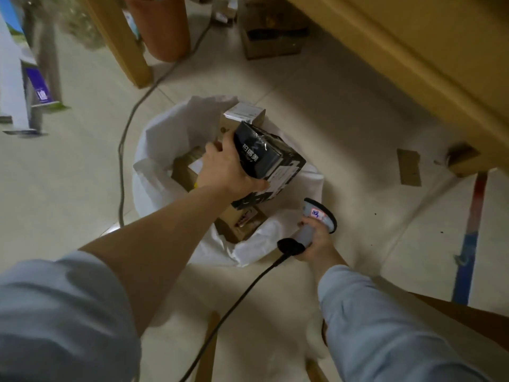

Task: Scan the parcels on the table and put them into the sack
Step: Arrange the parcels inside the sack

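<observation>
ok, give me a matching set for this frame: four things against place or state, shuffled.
1. black parcel
2. barcode scanner
3. white sack
4. orange bin

A. stands on the floor beside a wooden leg
B. gripped by the left hand, above the white sack
C. held in the right hand
D. open, brown boxes inside

Pairs: 1-B, 2-C, 3-D, 4-A

Head view looks steeply down (close) onto sack (162, 133)
</observation>
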A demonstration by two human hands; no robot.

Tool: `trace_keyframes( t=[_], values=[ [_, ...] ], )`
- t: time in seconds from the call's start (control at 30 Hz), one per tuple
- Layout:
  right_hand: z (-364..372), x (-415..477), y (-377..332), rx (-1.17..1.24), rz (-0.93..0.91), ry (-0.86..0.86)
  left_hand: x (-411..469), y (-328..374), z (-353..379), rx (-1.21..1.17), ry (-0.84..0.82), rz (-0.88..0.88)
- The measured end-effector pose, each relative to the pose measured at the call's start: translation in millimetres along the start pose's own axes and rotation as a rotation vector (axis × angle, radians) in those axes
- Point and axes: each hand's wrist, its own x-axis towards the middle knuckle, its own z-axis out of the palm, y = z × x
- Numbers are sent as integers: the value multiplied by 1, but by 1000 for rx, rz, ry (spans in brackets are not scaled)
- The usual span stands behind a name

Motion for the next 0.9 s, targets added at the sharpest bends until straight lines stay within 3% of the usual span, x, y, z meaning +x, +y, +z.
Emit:
trace_keyframes(
  t=[0.6,0.9],
  values=[
    [1,-1,12,266,-109,-144,8,5,15,211,23,20],
    [-19,-48,8,242,-315,55,-6,24,27,422,35,124]
  ],
)
